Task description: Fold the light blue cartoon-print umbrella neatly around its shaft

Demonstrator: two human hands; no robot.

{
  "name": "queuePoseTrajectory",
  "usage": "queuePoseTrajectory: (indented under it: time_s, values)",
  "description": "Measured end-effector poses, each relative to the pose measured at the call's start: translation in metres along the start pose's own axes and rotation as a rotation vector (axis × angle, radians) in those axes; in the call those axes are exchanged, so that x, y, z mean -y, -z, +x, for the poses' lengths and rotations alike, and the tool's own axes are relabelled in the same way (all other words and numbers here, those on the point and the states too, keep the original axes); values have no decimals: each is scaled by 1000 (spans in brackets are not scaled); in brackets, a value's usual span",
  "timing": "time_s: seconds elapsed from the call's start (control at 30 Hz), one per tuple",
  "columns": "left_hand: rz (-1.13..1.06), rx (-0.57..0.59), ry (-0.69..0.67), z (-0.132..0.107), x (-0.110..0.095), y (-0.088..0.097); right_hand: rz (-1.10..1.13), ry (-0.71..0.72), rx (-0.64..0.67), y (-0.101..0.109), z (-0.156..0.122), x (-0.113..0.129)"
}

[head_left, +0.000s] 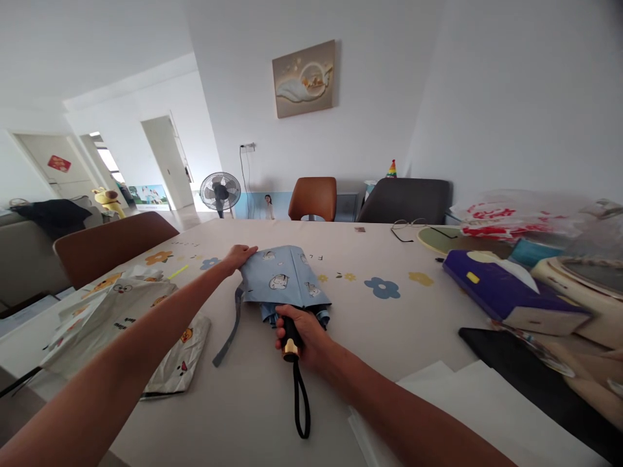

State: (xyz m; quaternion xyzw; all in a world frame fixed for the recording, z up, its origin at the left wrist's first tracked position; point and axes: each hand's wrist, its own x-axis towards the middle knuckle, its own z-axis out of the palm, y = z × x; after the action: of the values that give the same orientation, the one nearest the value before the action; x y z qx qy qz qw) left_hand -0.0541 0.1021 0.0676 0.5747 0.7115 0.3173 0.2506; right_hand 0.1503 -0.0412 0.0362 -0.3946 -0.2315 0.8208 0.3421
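A light blue folding umbrella (pixel 287 275) with small animal prints is collapsed over the table, its canopy fabric loose and flattened. My right hand (pixel 306 334) is wrapped around its black handle, which has a gold end and a black wrist loop (pixel 302 408) hanging toward me. At the far left corner of the canopy, my left hand (pixel 239 256) is closed on the fabric edge. A grey-blue closing strap (pixel 231 331) dangles from the canopy's left side. The fingertips of my left hand are partly hidden.
A printed cloth bag (pixel 126 318) lies crumpled on the table's left. On the right are a purple tissue box (pixel 511 292), glasses (pixel 411 227), a black flat pouch (pixel 525 370), white paper sheets (pixel 457 402) and a plastic bag (pixel 516 214). Chairs (pixel 314 198) stand beyond the table.
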Motion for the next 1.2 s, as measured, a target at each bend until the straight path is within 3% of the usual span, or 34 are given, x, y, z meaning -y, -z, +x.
queuePoseTrajectory:
  time_s: [0.1,0.17,0.2,0.27,0.33,0.47,0.67,0.83,1.2]
  values:
    - [95,-124,-126,-10,-13,-8,14,26,-3,0,0,0]
    - [132,-150,-319,-26,-27,-17,18,23,-4,-1,0,0]
    - [167,-130,-522,-37,-34,-23,17,25,-7,-2,0,0]
    - [186,17,-871,-59,-44,-37,9,33,-14,-2,0,0]
    - [240,173,-1008,-79,-47,-49,-2,42,-21,-3,0,0]
    - [217,300,-947,-91,-37,-62,-23,58,-18,-2,0,0]
    - [49,318,-919,-84,-21,-62,-60,75,47,1,-1,-2]
    - [-18,316,-888,-84,-16,-65,41,-21,135,1,-3,2]
    - [6,266,-948,-85,-18,-67,-113,-110,21,-2,-4,6]
